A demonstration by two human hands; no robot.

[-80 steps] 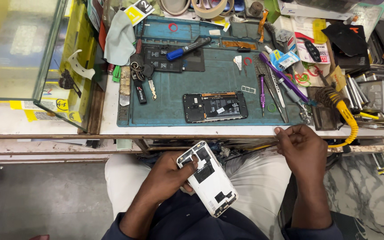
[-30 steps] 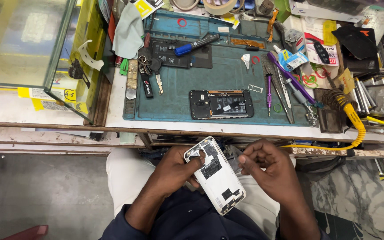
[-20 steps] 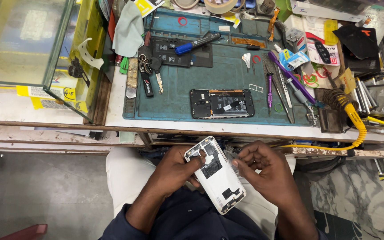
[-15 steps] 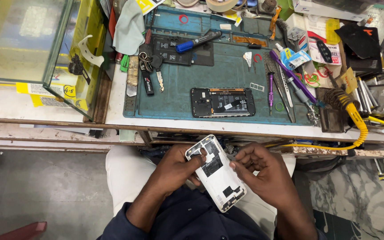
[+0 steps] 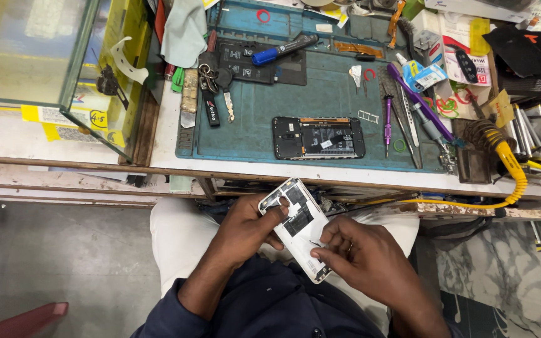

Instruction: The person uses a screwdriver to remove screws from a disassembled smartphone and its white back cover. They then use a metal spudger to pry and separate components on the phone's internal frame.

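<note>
White phone back cover (image 5: 298, 226) is being clamped by left hand (image 5: 250, 225) fingers; right hand (image 5: 353, 253) fingers are being pinched together on its lower half; opened phone (image 5: 319, 138) is lying beyond on the surface (image 5: 252, 119).

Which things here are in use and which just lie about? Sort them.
In use: white phone shell, left hand, right hand.
Lying about: opened black phone, blue marker, keys, purple screwdriver, grey cloth.

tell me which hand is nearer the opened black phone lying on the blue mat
Left. The left hand grips the white phone housing just below the opened black phone; the right hand sits lower, at the housing's bottom end.
</note>
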